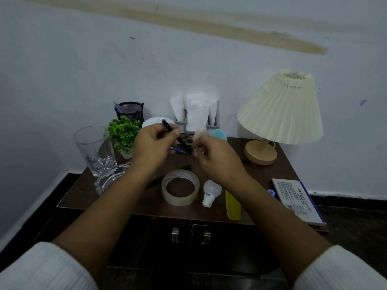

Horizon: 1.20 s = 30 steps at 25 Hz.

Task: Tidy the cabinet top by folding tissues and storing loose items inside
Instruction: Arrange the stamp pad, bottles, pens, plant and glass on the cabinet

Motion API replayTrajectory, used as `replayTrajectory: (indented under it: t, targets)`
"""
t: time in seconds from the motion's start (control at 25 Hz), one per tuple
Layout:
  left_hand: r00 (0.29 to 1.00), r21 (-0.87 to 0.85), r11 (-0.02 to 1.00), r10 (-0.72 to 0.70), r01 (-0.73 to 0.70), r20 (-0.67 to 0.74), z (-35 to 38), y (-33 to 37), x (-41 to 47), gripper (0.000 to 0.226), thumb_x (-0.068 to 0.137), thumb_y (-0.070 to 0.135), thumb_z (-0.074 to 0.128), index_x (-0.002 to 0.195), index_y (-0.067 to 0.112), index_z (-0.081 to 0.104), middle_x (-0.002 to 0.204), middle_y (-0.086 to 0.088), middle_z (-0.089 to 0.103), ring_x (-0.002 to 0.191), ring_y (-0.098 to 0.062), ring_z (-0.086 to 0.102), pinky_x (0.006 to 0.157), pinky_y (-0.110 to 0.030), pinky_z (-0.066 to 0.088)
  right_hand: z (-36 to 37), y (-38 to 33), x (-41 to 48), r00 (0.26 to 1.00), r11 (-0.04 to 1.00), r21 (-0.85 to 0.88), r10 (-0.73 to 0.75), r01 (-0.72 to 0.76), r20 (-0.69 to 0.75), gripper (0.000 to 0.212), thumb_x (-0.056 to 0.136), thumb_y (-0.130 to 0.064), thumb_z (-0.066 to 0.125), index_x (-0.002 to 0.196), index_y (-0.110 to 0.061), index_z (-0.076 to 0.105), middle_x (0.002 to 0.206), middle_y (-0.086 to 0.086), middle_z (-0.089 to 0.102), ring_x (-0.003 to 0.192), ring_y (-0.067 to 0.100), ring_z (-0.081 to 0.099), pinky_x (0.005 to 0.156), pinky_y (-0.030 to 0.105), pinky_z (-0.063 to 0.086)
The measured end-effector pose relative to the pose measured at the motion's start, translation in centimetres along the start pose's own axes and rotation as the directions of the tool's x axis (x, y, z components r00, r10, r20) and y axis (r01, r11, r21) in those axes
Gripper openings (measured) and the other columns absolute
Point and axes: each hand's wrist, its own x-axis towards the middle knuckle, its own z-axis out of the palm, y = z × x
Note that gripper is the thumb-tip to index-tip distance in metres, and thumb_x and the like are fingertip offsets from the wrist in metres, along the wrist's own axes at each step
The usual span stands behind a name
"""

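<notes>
Holding a black pen (174, 132) slantwise above the cabinet top (219, 212), the person's left hand (154, 147) curls its fingers round the barrel, and a blue pen (178, 150) is caught under the same fingers. The right hand (215, 159) meets it in the middle, its curled fingertips pinching the black pen's lower end. Tissues (195, 109) stand upright in a grey holder (180, 123) at the far edge against the wall. Near the front lie a tape roll (180, 197), a light bulb (210, 191) just right of it, and a yellow strip (232, 205). A notepad (297, 201) overhangs the right edge. A glass tumbler (94, 149) and a small green plant (123, 132) stand on the left, and a lamp (280, 114) stands far right.
</notes>
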Motion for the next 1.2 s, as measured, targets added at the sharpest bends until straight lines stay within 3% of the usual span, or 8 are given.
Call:
replayTrajectory:
  t: [0.12, 0.24, 0.52, 0.68, 0.8, 0.88, 0.96, 1.2]
  targets:
    - [0.99, 0.079, 0.996, 0.062, -0.053, -0.125, -2.0, -0.9, 1.0, 0.025, 0.093, 0.014, 0.071, 0.117, 0.019, 0.071, 0.09, -0.01, 0.074, 0.085, -0.014, 0.074, 0.07, -0.031, 0.064, 1.9, 0.4, 1.8, 0.974, 0.963, -0.237, -0.073, 0.125, 0.216, 0.033, 0.093, -0.01, 0.062, 0.122, -0.025, 0.068, 0.116, -0.003, 0.07, 0.105, 0.016, 0.066, 0.087, 0.04, 0.058]
    - [0.986, 0.149, 0.987, 0.084, -0.062, -0.142, -2.7, -1.6, 1.4, 0.034, 0.093, 0.013, 0.07, 0.127, 0.016, 0.067, 0.084, -0.007, 0.071, 0.085, -0.012, 0.074, 0.072, -0.032, 0.064, 2.9, 0.9, 2.7, 0.924, 0.928, -0.312, -0.078, 0.205, 0.373, 0.035, 0.092, -0.01, 0.063, 0.123, -0.025, 0.069, 0.115, 0.0, 0.07, 0.103, 0.019, 0.067, 0.084, 0.042, 0.059]
    - [0.987, 0.15, 0.986, 0.097, -0.078, -0.125, -3.3, -1.7, 2.5, 0.027, 0.092, 0.019, 0.072, 0.119, 0.023, 0.069, 0.075, 0.004, 0.067, 0.084, -0.017, 0.074, 0.072, -0.047, 0.064, 2.5, 0.9, 3.1, 0.912, 0.884, -0.396, -0.077, 0.25, 0.404, 0.021, 0.091, -0.014, 0.064, 0.112, -0.018, 0.065, 0.107, 0.004, 0.066, 0.098, 0.021, 0.065, 0.082, 0.039, 0.058]
    - [0.961, 0.109, 0.976, 0.207, -0.19, -0.182, -4.6, 0.7, 2.3, 0.023, 0.092, 0.024, 0.072, 0.113, 0.03, 0.066, 0.084, 0.005, 0.073, 0.087, -0.012, 0.073, 0.077, -0.047, 0.063, -1.1, -0.4, 3.3, 0.974, 0.971, -0.226, -0.028, 0.081, 0.226, 0.018, 0.089, -0.015, 0.07, 0.105, -0.022, 0.07, 0.102, -0.005, 0.064, 0.091, 0.011, 0.06, 0.074, 0.022, 0.048]
    - [0.935, 0.046, 0.966, 0.258, -0.254, -0.242, -6.1, 3.4, 2.4, 0.018, 0.092, 0.023, 0.072, 0.11, 0.025, 0.067, 0.089, 0.002, 0.076, 0.087, -0.015, 0.074, 0.075, -0.045, 0.063, -3.4, -1.8, 3.0, 0.999, 0.997, 0.068, 0.043, -0.043, 0.005, 0.009, 0.089, -0.019, 0.074, 0.098, -0.02, 0.075, 0.086, -0.001, 0.068, 0.074, 0.013, 0.064, 0.061, 0.024, 0.048]
    - [0.926, 0.033, 0.961, 0.274, -0.275, -0.258, -7.4, 4.9, 2.9, 0.016, 0.092, 0.022, 0.072, 0.108, 0.023, 0.07, 0.09, 0.002, 0.076, 0.089, -0.014, 0.074, 0.076, -0.044, 0.063, -3.7, -3.3, 3.1, 0.991, 0.913, 0.4, 0.114, -0.075, -0.074, 0.008, 0.089, -0.016, 0.075, 0.095, -0.012, 0.075, 0.075, 0.006, 0.067, 0.061, 0.014, 0.064, 0.052, 0.029, 0.053]
    - [0.927, 0.041, 0.96, 0.278, -0.277, -0.254, -8.8, 5.9, 4.0, 0.014, 0.092, 0.02, 0.071, 0.106, 0.02, 0.072, 0.094, 0.0, 0.075, 0.089, -0.012, 0.074, 0.074, -0.04, 0.064, -3.1, -4.9, 4.4, 0.983, 0.812, 0.582, 0.144, -0.053, -0.111, 0.009, 0.09, -0.011, 0.074, 0.097, -0.006, 0.074, 0.072, 0.009, 0.067, 0.057, 0.012, 0.064, 0.049, 0.028, 0.054]
    - [0.937, 0.289, 0.929, 0.293, -0.232, -0.191, -13.6, 6.3, 10.5, 0.013, 0.091, 0.019, 0.07, 0.103, 0.021, 0.073, 0.098, 0.0, 0.072, 0.087, -0.019, 0.073, 0.074, -0.042, 0.064, 0.0, -9.8, 13.4, 0.941, 0.836, 0.514, -0.008, 0.192, -0.338, 0.013, 0.097, -0.017, 0.065, 0.105, -0.011, 0.073, 0.085, 0.004, 0.073, 0.074, 0.016, 0.073, 0.063, 0.035, 0.062]
